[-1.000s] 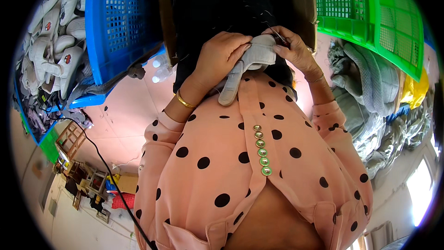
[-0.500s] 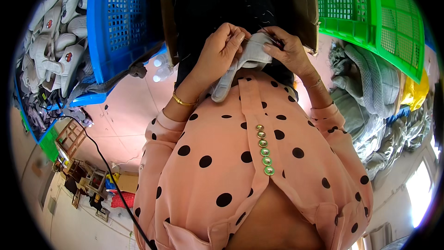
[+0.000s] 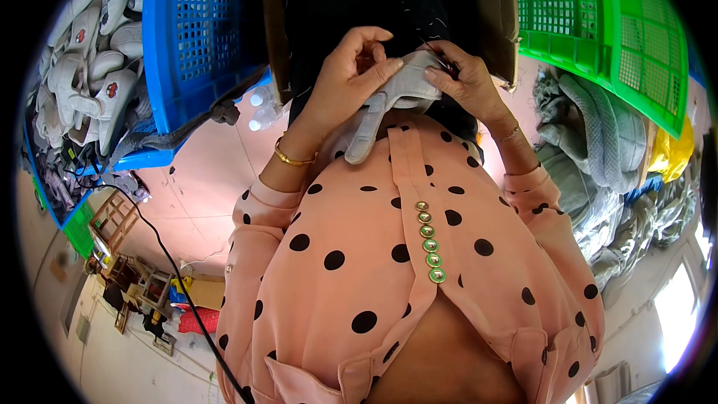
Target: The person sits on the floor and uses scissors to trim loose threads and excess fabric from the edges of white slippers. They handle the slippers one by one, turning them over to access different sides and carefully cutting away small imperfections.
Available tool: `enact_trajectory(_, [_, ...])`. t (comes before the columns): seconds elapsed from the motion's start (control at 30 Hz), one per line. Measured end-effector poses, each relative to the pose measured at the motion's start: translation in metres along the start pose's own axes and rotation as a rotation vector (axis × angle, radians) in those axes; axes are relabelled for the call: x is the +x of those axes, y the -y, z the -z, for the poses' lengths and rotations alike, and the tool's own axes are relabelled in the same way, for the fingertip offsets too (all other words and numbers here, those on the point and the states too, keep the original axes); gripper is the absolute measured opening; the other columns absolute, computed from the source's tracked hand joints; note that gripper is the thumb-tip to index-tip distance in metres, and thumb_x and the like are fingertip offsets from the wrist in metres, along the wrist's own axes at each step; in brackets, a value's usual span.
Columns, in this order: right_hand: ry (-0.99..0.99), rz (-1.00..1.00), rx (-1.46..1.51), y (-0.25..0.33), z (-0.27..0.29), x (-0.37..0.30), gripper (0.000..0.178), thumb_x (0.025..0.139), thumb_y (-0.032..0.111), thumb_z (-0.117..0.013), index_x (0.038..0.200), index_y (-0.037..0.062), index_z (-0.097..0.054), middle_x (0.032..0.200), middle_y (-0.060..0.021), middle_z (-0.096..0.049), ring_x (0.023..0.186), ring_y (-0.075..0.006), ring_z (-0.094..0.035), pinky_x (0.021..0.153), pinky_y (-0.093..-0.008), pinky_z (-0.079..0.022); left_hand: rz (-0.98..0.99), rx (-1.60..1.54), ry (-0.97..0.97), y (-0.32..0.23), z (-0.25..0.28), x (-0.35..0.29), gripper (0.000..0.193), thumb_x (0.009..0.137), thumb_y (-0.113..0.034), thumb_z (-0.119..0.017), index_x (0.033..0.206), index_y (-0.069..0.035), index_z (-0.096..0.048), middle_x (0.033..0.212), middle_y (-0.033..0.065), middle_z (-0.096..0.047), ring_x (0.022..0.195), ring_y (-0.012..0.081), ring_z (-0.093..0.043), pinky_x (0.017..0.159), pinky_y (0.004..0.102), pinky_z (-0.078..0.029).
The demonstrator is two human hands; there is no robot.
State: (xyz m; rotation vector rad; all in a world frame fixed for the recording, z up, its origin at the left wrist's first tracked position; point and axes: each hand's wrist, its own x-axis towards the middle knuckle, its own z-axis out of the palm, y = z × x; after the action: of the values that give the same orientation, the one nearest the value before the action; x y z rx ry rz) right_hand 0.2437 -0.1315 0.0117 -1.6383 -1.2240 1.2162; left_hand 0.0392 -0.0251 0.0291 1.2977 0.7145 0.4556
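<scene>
A light grey fabric shoe upper (image 3: 413, 78) with a long strap (image 3: 364, 135) lies in front of my chest, over my dark-clad lap. My right hand (image 3: 467, 78) is closed on its right side, thumb on top. A dark, thin tool (image 3: 447, 66) shows between the fingers of that hand; its kind is hard to make out. At the upper's left edge, my left hand (image 3: 355, 75) has its thumb tip against the fabric. Its forefinger is raised apart from the thumb, and the other fingers are bent.
A blue crate (image 3: 202, 30) stands to the left, beside a pile of similar grey shoes (image 3: 97, 75). Right are a green crate (image 3: 561, 37) and grey padded pieces (image 3: 598, 127). A cardboard box edge (image 3: 502, 22) rises beyond my hands. A black cable (image 3: 168, 254) hangs at left.
My left hand has loosened from a pinch at the shoe upper, its forefinger lifting away from the thumb. The upper has turned slightly. My right hand keeps its hold.
</scene>
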Motion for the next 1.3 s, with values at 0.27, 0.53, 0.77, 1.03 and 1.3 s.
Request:
enact_trajectory(0.27, [-0.006,0.069,0.016,-0.002,-0.001,-0.001,0.043,0.087,0.024,-0.074,0.119,0.0001,-0.058,0.090,-0.0094,-0.067,0.077,-0.0098,-0.060,0.071,-0.0250,-0.052,-0.144,0.247,0.048,0.005,0.002,0.005,0.011,0.085,-0.002,-0.070,0.095,-0.002,-0.068,0.093,0.0027,-0.060,0.083,0.0095,-0.057,0.077,0.0237,-0.049])
enact_trajectory(0.53, [0.039,0.026,0.061,-0.002,0.000,0.000,0.043,0.087,0.024,-0.073,0.119,0.0004,-0.059,0.088,-0.0060,-0.064,0.078,-0.0084,-0.056,0.074,-0.0237,-0.050,0.083,0.163,0.190,0.009,0.011,0.012,0.009,0.093,-0.011,-0.064,0.094,-0.002,-0.063,0.091,0.0011,-0.060,0.080,0.0074,-0.055,0.074,0.0196,-0.046])
enact_trajectory(0.77, [0.026,0.023,0.067,-0.002,0.000,0.002,0.043,0.087,0.026,-0.073,0.119,0.0002,-0.059,0.087,-0.0068,-0.064,0.076,-0.0083,-0.056,0.072,-0.0238,-0.050,0.219,-0.113,0.114,0.009,0.012,0.010,0.011,0.095,-0.013,-0.062,0.100,-0.003,-0.060,0.094,-0.0004,-0.061,0.085,0.0065,-0.057,0.078,0.0206,-0.047])
enact_trajectory(1.03, [0.005,0.047,-0.007,-0.001,0.000,0.003,0.041,0.086,0.023,-0.073,0.118,-0.0002,-0.059,0.087,-0.0091,-0.066,0.076,-0.0099,-0.058,0.072,-0.0240,-0.050,-0.008,0.141,0.101,0.012,0.005,0.009,0.004,0.089,-0.004,-0.066,0.091,-0.002,-0.063,0.090,0.0008,-0.058,0.083,0.0083,-0.056,0.077,0.0233,-0.047])
enact_trajectory(1.3, [-0.009,0.104,-0.005,-0.008,0.000,0.006,0.043,0.086,0.026,-0.072,0.118,0.0007,-0.059,0.087,-0.0116,-0.067,0.074,-0.0122,-0.061,0.070,-0.0249,-0.051,0.023,0.216,0.159,-0.001,0.012,0.012,0.011,0.094,-0.007,-0.060,0.092,0.000,-0.053,0.085,0.0039,-0.059,0.076,0.0087,-0.054,0.070,0.0227,-0.047])
